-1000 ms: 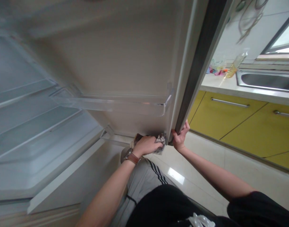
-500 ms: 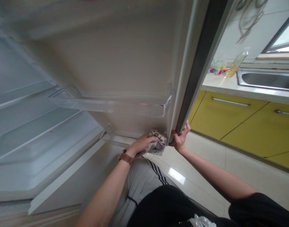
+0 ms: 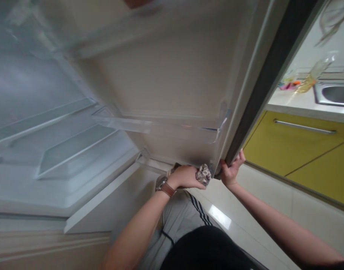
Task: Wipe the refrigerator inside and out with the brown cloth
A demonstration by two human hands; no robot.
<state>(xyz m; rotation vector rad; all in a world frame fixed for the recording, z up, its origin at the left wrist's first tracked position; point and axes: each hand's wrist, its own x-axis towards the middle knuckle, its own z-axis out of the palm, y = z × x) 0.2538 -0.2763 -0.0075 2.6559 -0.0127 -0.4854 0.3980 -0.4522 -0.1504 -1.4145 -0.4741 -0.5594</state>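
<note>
My left hand (image 3: 186, 177), with a watch at the wrist, is closed on a crumpled patterned cloth (image 3: 203, 175). It rests at the lowest clear door shelf (image 3: 153, 164) of an open refrigerator door (image 3: 172, 82); the fingertips are partly hidden. My right hand (image 3: 231, 169) grips the bottom outer corner of that door, its thumb on the inner side and fingers round the dark edge (image 3: 262, 90). Above my left hand a second clear door shelf (image 3: 172, 129) spans the inside of the door.
On the left, the refrigerator interior (image 3: 104, 165) has glass shelves (image 3: 76, 144). To the right stand yellow cabinets (image 3: 307, 146) under a counter with a steel sink (image 3: 337, 93) and a bottle of yellow liquid (image 3: 309, 80). Shiny floor tiles (image 3: 256, 191) lie below.
My left hand has turned knuckles up and bunched the cloth along the bottom door shelf. My right hand keeps its hold on the door corner. The view has swung left.
</note>
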